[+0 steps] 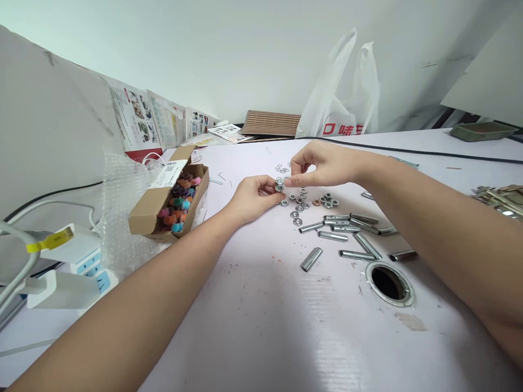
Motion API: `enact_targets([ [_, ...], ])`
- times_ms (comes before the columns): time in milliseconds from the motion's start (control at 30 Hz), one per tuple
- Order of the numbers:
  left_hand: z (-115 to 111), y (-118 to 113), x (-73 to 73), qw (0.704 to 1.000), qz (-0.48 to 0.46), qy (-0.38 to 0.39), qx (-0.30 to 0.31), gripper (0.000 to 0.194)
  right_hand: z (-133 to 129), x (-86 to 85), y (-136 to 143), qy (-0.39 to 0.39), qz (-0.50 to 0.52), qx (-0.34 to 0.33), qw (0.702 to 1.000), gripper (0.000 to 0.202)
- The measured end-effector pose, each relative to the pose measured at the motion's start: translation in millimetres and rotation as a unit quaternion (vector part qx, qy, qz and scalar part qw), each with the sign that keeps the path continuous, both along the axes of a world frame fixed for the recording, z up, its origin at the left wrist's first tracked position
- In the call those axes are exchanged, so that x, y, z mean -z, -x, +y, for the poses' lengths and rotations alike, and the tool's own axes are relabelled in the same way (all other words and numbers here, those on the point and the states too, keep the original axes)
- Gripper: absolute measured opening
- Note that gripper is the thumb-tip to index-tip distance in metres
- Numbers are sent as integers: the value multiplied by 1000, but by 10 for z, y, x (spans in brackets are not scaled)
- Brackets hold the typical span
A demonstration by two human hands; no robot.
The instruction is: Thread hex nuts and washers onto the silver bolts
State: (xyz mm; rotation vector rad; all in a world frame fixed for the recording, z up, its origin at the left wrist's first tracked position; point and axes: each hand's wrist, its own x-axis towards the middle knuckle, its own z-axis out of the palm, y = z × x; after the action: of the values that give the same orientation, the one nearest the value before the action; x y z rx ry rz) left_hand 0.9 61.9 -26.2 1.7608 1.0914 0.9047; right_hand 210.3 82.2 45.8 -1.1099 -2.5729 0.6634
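Note:
My left hand (255, 197) pinches a small stack of metal nuts (279, 185) between thumb and fingers, just above the table. From the right, my right hand (321, 165) reaches in with its fingers curled and pressed together, the tips at the top of the stack. Whether a small part is between those fingertips I cannot make out. Loose hex nuts (298, 221) lie below and right of the hands, with a cluster of nuts (328, 201) farther right and one copper-coloured nut (316, 202). Behind the hands are thin rings (281, 169), partly hidden.
Several short metal tubes (339, 229) lie right of centre, near a round cable hole (390, 283). An open cardboard box (149, 212) of coloured pieces stands left on bubble wrap (118, 201). White plugs (61, 288) are at far left, a plastic bag (339, 103) at the back.

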Motion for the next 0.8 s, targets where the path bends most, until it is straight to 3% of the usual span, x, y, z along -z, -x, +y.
enact_targets([
  [167,-4,-8,-13,1000,-14,11,-1,25,-46,8,49,38,50,-44,997,48],
  [300,19,7,-9,999,-22,25,-14,30,-58,11,37,43,85,65,993,67],
  [367,29,16,-9,999,-23,36,-10,31,-53,27,40,38,114,75,990,64],
  [533,28,16,-26,999,-12,40,-17,30,-74,54,89,94,134,11,986,62],
  [700,19,3,-33,999,-6,26,-20,29,-112,-6,52,56,133,102,984,71],
  [800,24,3,-21,999,-12,33,-15,30,-99,15,54,80,155,78,982,64],
])
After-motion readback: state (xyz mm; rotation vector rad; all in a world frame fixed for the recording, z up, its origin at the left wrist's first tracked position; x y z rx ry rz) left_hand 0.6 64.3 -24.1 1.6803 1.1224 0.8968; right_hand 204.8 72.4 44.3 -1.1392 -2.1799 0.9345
